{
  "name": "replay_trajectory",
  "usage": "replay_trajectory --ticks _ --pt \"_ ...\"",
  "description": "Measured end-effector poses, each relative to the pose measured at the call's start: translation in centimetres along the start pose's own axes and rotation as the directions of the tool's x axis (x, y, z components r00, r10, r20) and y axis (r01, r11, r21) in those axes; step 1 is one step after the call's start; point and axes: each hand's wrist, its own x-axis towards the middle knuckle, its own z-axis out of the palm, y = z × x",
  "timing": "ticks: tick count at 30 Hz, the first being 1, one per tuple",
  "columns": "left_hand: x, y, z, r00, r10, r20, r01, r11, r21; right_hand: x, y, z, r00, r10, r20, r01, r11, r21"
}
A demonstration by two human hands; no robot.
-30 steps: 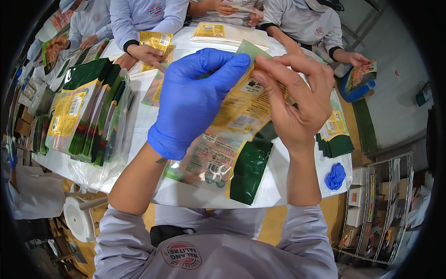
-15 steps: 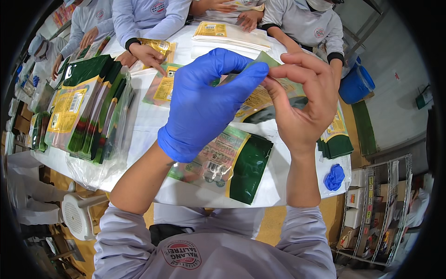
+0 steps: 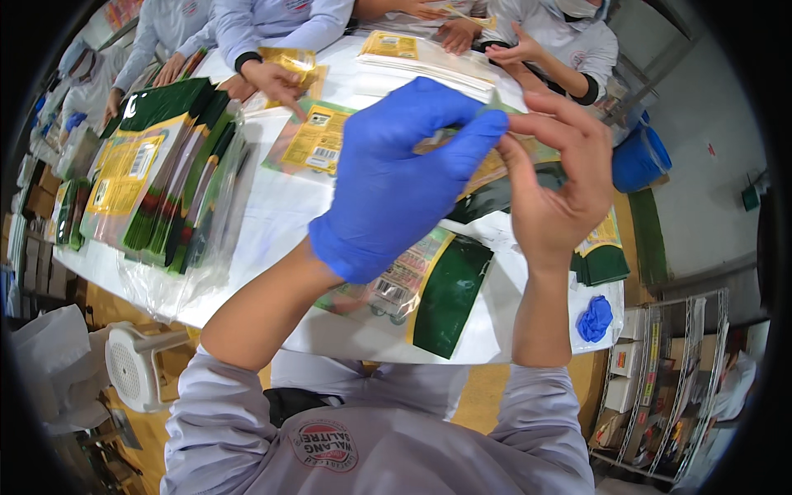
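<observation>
My left hand (image 3: 408, 177), in a blue glove, is closed with thumb and fingers pinched at the upper edge of a printed plastic pouch (image 3: 480, 202). Bare, my right hand (image 3: 561, 177) pinches the same edge close beside the glove's thumb. The pouch is green and yellow with a dark green end, and hangs behind both hands, which hide much of it. Below them, a stack of similar pouches (image 3: 452, 297) lies on the white-covered table (image 3: 272, 309), partly under my left wrist.
Bundled pouches (image 3: 148, 177) in clear plastic stand at the left. A crumpled blue glove (image 3: 594, 318) and more pouches (image 3: 602, 256) lie near the right edge. Across the table, co-workers handle packs beside a white stack (image 3: 425, 66). A wire rack (image 3: 660, 379) stands right, a white stool (image 3: 136, 367) left.
Both hands sit slightly farther right in the picture, still pinching the pouch edge; the whole view has shifted a little. A co-worker at the far right has raised a hand.
</observation>
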Motion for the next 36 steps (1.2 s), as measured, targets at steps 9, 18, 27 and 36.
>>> replay_trajectory --ticks 9,18,27,36 --pt "0.4 1.1 3.0 0.967 -0.186 -0.177 0.157 0.974 -0.165 -0.1 -0.1 -1.0 0.999 0.013 -0.04 -0.016 0.998 -0.063" --pt "0.3 0.1 2.8 0.975 -0.044 -0.216 0.025 0.996 -0.091 0.0 0.3 -0.5 0.995 0.094 -0.014 -0.094 0.995 0.024" --pt "0.3 0.3 3.5 0.975 -0.064 -0.213 0.039 0.992 -0.122 0.1 0.4 -1.3 0.996 0.081 0.022 -0.081 0.997 -0.002" --pt "0.1 -1.8 -1.5 0.858 -0.477 -0.191 0.43 0.87 -0.242 -1.5 1.4 1.7 0.984 -0.019 -0.177 -0.003 0.993 -0.122"
